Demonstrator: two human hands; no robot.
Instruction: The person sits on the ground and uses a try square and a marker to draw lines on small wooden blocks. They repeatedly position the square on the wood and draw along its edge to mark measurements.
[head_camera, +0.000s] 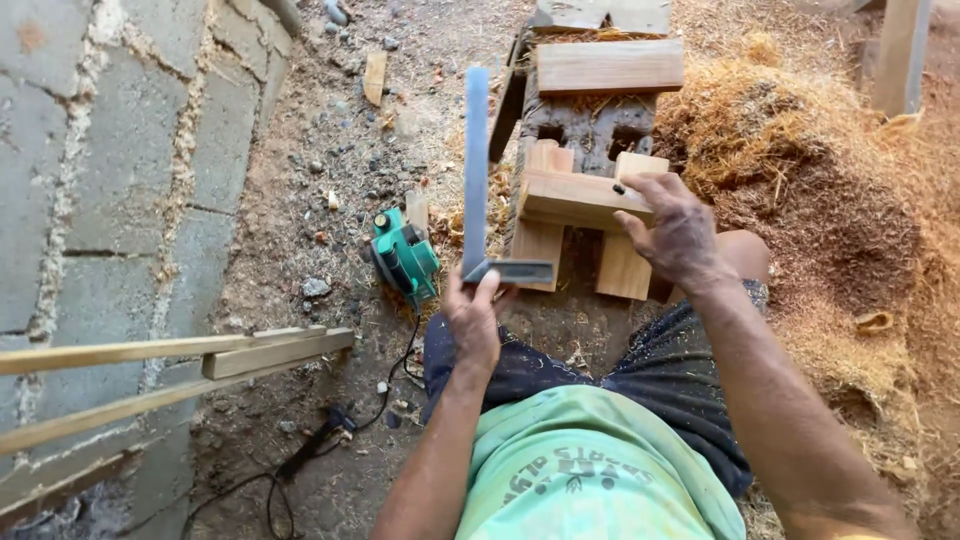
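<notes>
Left hand (472, 318): you pinch the try square (478, 190) at its stock, blade upright beside the wood.
Right hand (678, 232): you clasp the wooden block (575, 197) on the bench.
Risk: 1 loose pinch, and the square could tip onto the green planer (404, 256).

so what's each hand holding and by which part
The left hand holds a try square at its corner, blade upright. The right hand grips the end of a wooden block.
</notes>
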